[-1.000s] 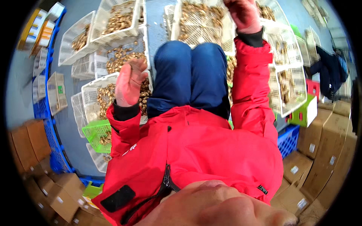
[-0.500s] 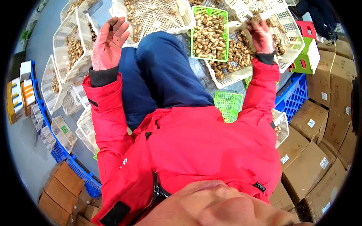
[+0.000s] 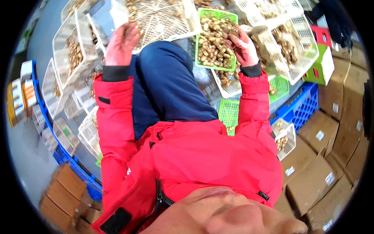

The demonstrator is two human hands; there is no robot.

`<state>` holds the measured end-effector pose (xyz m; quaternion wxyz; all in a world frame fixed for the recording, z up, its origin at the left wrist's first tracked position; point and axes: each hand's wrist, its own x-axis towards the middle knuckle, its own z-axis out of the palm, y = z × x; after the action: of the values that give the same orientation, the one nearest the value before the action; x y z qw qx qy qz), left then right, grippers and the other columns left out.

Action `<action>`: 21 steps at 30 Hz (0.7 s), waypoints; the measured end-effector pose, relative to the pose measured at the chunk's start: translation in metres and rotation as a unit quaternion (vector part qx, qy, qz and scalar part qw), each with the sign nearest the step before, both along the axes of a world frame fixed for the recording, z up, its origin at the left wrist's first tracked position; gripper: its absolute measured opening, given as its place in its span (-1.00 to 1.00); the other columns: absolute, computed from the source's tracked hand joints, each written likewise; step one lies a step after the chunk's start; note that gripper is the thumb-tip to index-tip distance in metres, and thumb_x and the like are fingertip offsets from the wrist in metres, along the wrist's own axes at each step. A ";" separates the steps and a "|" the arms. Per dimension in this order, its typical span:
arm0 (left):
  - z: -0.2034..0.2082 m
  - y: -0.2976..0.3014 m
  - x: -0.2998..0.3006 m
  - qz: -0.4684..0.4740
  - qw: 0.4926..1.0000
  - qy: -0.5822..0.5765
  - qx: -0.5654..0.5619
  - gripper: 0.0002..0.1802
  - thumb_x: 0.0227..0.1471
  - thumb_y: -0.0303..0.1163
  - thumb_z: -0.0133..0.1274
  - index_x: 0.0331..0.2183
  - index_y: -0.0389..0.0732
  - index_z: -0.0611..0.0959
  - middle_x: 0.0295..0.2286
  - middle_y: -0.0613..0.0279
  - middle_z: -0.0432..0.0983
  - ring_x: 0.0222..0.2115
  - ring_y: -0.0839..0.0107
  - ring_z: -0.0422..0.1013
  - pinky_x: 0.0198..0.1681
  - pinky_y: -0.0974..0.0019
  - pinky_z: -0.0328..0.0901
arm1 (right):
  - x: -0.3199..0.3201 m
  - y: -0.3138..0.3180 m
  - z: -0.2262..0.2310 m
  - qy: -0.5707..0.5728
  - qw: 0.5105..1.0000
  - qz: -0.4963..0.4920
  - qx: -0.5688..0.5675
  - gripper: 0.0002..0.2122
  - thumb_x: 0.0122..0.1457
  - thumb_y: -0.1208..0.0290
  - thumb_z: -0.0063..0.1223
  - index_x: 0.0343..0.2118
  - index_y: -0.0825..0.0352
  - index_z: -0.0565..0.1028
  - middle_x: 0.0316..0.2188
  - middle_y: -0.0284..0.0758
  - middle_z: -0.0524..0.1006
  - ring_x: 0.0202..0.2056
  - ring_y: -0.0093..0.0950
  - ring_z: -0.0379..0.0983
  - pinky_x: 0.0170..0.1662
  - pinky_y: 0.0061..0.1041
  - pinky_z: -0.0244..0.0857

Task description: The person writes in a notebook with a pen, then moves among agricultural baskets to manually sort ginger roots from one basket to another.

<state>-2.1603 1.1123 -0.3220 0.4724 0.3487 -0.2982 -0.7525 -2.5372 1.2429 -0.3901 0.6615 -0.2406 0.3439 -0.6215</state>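
Many small, rounded brown-and-cream lumps [image 3: 214, 45], like bulbs or mushrooms, fill a bright green basket [image 3: 199, 64]. It rests over a white crate [image 3: 230, 93] holding more of them. My right hand [image 3: 244, 48] is at the basket's right side, its fingers bent round a brown lump [image 3: 231, 32] just above the heap. Away to the left, my left hand [image 3: 120, 46] hangs palm inward beside a large white mesh crate [image 3: 191, 19], with its fingers loosely stretched and nothing seen in them.
Stacked white crates [image 3: 58, 45] stand at the left, others [image 3: 304, 58] at the right. A smaller green basket [image 3: 229, 111] lies near my lap. Blue pallets [image 3: 302, 107] and cardboard boxes [image 3: 313, 179] are on my right. My knees [image 3: 163, 58] come up close to the crates.
My right hand has moved left and nearer from the right-hand crates to the green basket. My left hand has shifted slightly right, its fingers less spread.
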 end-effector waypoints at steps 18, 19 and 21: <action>0.065 0.310 0.286 0.343 0.916 0.022 -0.206 -0.64 -0.04 -0.46 -0.13 -0.12 -0.24 0.38 -0.29 0.20 0.43 -0.34 0.44 0.36 -0.28 0.41 0.27 | 0.146 -0.174 0.110 0.341 0.906 0.216 -0.124 -0.54 0.18 0.20 -0.23 0.06 0.39 0.14 -0.01 -0.11 0.26 -0.01 -0.33 0.24 0.04 -0.45 0.11; 0.067 0.353 0.317 0.469 0.860 -0.082 -0.184 -0.75 0.01 -0.41 -0.15 -0.22 -0.28 0.43 -0.40 0.25 0.41 -0.38 0.45 0.34 -0.27 0.44 0.24 | 0.113 -0.205 0.079 0.320 0.923 0.205 -0.064 -0.56 0.17 0.25 -0.28 0.07 0.37 0.12 0.01 -0.14 0.22 0.03 -0.34 0.17 0.08 -0.43 0.03; 0.021 0.446 0.412 0.654 0.741 -0.122 -0.090 -0.89 -0.03 -0.44 -0.09 -0.46 -0.28 0.48 -0.53 0.28 0.43 -0.51 0.51 0.35 -0.47 0.52 0.27 | 0.023 -0.264 0.029 0.015 0.965 0.229 0.123 -0.58 0.16 0.35 -0.38 0.09 0.34 0.08 0.07 -0.19 0.14 0.11 -0.37 0.01 0.16 -0.39 -0.13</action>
<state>-1.7484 1.5580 -0.3009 0.8374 0.5028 -0.1180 -0.1792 -2.5143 0.9789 -0.3607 0.8055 -0.2391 0.3636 -0.4023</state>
